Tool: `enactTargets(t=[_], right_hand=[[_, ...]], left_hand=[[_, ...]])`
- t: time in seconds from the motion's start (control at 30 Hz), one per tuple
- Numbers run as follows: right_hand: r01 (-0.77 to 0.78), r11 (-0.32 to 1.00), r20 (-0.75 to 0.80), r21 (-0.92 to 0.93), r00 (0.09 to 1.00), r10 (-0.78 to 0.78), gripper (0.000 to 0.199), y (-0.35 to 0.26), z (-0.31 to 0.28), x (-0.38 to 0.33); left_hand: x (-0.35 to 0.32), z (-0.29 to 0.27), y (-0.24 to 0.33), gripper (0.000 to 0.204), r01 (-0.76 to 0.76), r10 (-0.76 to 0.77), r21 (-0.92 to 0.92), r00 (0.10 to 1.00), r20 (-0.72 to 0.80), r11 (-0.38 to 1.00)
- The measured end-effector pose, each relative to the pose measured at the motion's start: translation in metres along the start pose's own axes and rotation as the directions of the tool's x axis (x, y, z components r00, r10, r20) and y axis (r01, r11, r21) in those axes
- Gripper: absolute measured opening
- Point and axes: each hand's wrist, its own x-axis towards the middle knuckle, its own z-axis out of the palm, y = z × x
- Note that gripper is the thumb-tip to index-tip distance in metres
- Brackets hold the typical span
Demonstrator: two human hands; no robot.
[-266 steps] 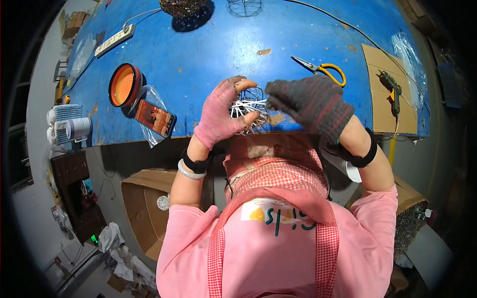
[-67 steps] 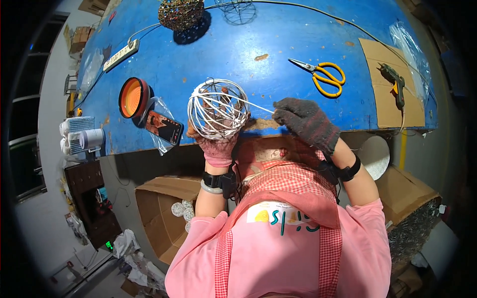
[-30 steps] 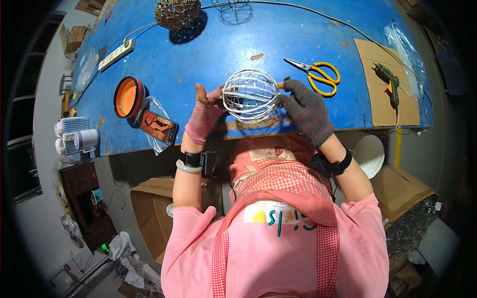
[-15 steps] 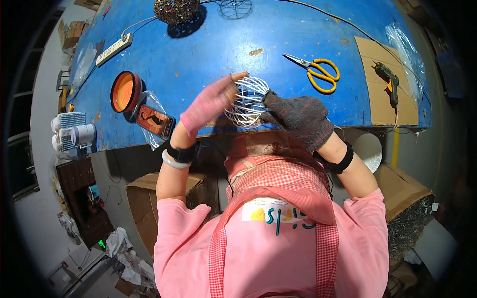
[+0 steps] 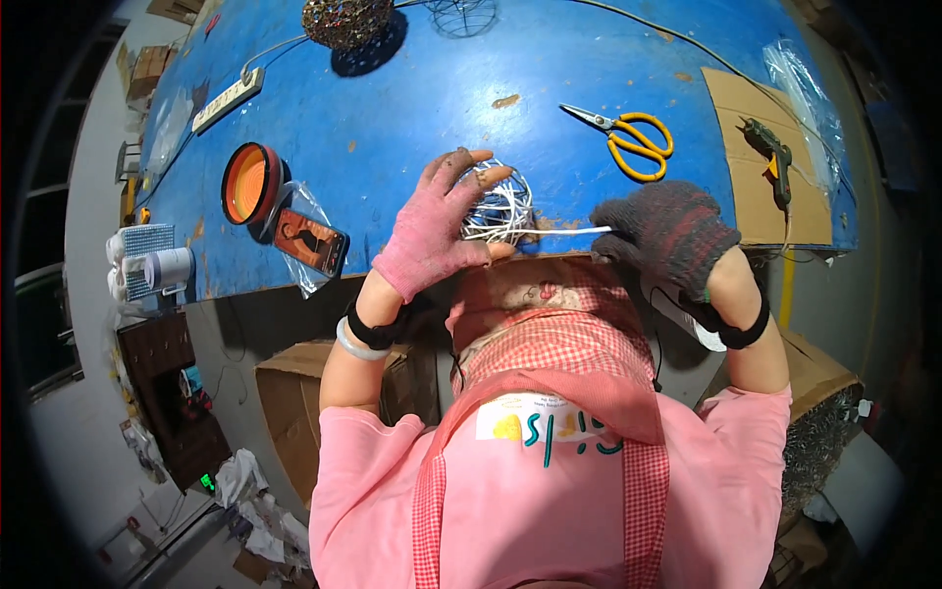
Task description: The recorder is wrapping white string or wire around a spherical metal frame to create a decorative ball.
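My left hand (image 5: 437,221), in a pink fingerless glove, curls its fingers round a loosely wound ball of white strands (image 5: 505,204) at the table's near edge. From the ball a single white strand (image 5: 569,231) runs straight out to the right. My right hand (image 5: 667,234), in a dark grey knit glove, pinches the far end of that strand, apart from the ball. Whether the strand is wire or cord I cannot tell. Beyond my right hand, yellow-handled scissors (image 5: 638,147) lie partly spread on the blue table (image 5: 422,108).
A glue gun (image 5: 770,162) lies on cardboard (image 5: 736,201) at the right. To the left are a round orange-lined bowl (image 5: 238,187), a phone (image 5: 306,240) and a power strip (image 5: 228,101). A brown woven ball (image 5: 345,22) sits at the far side.
My right hand has moved from the ball out to the right, drawing a white strand out straight. My left hand has shifted slightly right and now wraps the ball.
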Motion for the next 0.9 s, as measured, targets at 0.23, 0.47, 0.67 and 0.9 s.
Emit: enactTargets(t=[0.23, 0.47, 0.67, 0.9], right_hand=[[0.203, 0.829, -0.286, 0.520, 0.957, -0.055, 0.027, 0.002, 0.022, 0.015], [0.387, 0.848, -0.710, 0.363, 0.704, -0.017, 0.022, 0.008, 0.083, 0.089], [0.311, 0.922, -0.597, 0.229, 0.793, -0.119, 0.036, 0.000, 0.113, 0.106], [0.373, 0.641, -0.582, 0.671, 0.800, 0.144, 0.036, -0.031, 0.105, 0.091]], left_hand=[[0.000, 0.001, 0.010, 0.080, -0.052, 0.053, 0.074, 0.999, -0.010, 0.996], [-0.004, 0.008, 0.016, 0.077, -0.023, 0.029, 0.121, 0.998, -0.050, 0.992], [-0.011, 0.013, 0.020, 0.081, -0.065, 0.087, 0.146, 0.985, -0.151, 0.987], [-0.028, 0.052, -0.001, 0.090, -0.170, 0.247, 0.207, 0.861, -0.444, 0.964]])
